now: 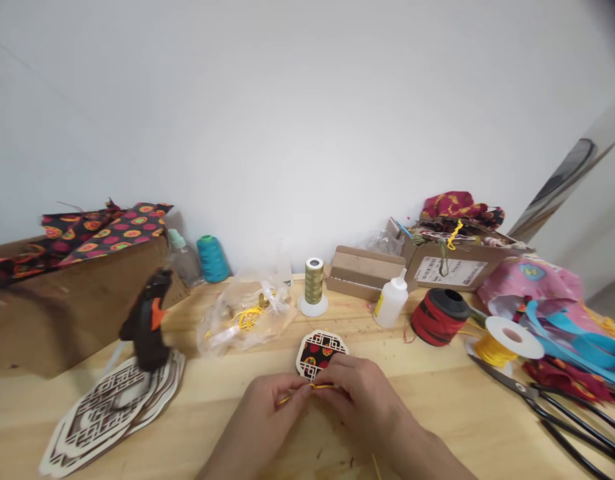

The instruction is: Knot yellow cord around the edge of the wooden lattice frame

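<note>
A thin yellow cord (323, 387) is pinched between the fingertips of my left hand (275, 410) and my right hand (360, 393), which nearly meet at the lower middle. One end of it sticks out by my left thumb, and a strand shows below my right wrist. Just beyond my fingers lies a small pale lattice frame with dark patterned fabric (315, 352) inside; my right fingers cover its lower right edge. Whether they touch it, I cannot tell.
Left: a black glue gun (150, 327) on stacked lattice frames (102, 417), a cardboard box (77, 307). Behind: a plastic bag (247, 317), gold thread spool (314, 283), glue bottle (391, 300). Right: red ribbon roll (437, 320), yellow cord spool (510, 337), black scissors (532, 395).
</note>
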`<state>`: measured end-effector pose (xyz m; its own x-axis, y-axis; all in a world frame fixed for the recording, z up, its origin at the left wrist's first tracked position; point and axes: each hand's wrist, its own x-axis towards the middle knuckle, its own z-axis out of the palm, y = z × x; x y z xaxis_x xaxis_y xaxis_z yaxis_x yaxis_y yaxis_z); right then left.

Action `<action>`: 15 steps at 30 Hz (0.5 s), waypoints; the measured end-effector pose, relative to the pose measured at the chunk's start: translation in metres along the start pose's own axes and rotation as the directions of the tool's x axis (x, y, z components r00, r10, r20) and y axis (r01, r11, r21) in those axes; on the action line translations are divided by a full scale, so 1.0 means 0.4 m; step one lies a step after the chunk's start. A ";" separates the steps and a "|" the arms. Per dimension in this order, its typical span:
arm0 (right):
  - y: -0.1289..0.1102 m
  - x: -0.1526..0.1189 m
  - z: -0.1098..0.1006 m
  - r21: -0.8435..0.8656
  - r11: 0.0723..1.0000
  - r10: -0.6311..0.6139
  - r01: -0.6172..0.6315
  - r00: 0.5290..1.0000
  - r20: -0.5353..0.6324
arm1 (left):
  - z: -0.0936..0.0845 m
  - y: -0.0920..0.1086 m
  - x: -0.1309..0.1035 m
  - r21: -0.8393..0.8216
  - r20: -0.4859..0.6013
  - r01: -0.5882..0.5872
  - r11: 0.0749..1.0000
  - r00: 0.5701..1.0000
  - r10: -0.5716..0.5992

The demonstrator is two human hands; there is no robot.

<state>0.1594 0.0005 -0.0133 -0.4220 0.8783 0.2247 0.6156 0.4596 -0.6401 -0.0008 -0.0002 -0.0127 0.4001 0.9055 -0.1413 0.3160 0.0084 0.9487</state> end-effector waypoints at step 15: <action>-0.016 0.006 0.002 0.554 0.795 0.359 -0.246 0.928 -0.102 | -0.010 0.007 0.004 -0.052 -0.088 0.091 0.994 0.992 -0.095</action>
<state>0.1539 -0.0003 -0.0090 -0.1026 0.9932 0.0542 0.2251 0.0763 -0.9713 -0.0026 0.0029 -0.0092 0.2908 0.9344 -0.2055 0.3054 0.1129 0.9455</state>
